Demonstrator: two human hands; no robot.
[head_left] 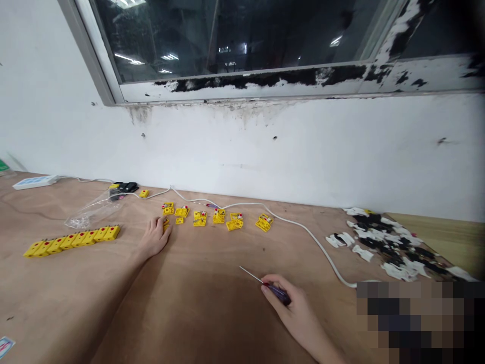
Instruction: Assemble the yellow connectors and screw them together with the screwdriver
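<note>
**Yellow plastic connectors (71, 241): one row done-ish, rest in bits**

Going L to R: white power strip (35, 182) at far edge, clear plastic bag (93, 212) w/ small bits in it, black item (125, 187) beside it. Then a neat row of ~7 connectors (71, 241), red dots on top, butted end to end, looks like the finished lot.

L hand (153, 237) rests on the bench, fingers (163, 226) loosely curled at a small yellow piece (165, 225). Touching it for sure, but can't tell if it's pinched, view's poor there.

Next, approx 6 loose clusters of yellow parts (212, 217) in a line, not yet joined up into the row. R hand (291, 308) is clenched round a purple-handled screwdriver (276, 293), tip pointing up-left, nothing under it. White cable (303, 227) snakes behind, then a heap of white and black scraps (390, 242).

All on a plywood bench (212, 273), against a stained white wall (265, 151), under a window w/ peeling sill (265, 78).
</note>
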